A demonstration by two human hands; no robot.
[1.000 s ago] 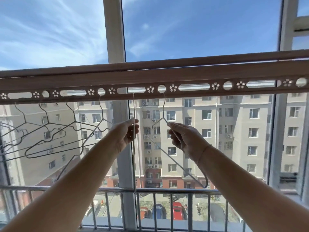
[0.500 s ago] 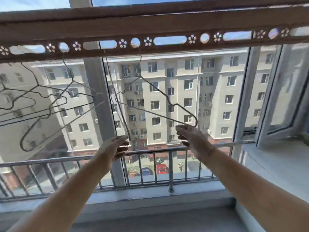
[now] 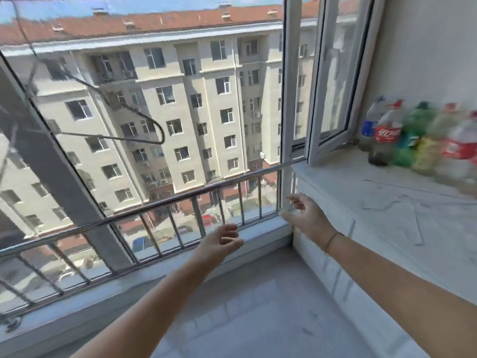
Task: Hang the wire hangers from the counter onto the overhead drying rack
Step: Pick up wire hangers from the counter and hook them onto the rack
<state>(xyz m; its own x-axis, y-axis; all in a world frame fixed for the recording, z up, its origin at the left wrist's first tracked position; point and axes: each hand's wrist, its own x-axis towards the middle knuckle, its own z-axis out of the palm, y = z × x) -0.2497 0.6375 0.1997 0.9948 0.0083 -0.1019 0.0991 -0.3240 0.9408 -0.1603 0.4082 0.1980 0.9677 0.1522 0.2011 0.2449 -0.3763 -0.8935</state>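
Both hands are empty right now. The left hand (image 3: 223,241) floats low in the middle, fingers loosely curled around nothing. The right hand (image 3: 308,215) sits a little farther and to the right, fingers relaxed and spread, with nothing in them, just beside the near-left corner of the counter (image 3: 444,270).

Up on the far left, one wire hanger (image 3: 144,120) dangles against the glass above the railing (image 3: 180,200). Its neck runs up out of the top of the shot, and the rack itself is not in view.

On the right, pale wire outlines lie flat on the counter top. These look like the remaining hangers (image 3: 387,205), though the blur makes them impossible to count. A row of plastic bottles (image 3: 413,135) stands at the counter's far end by the open window (image 3: 335,99).

This reads as the fetch step, with the person going for the next hanger. The right hand needs to carry on rightward over the counter and pinch one thin wire. Lying flat and possibly overlapping its neighbours, the wire may need a fingertip worked under it. It should also come away clear of the others before going up to the rack.
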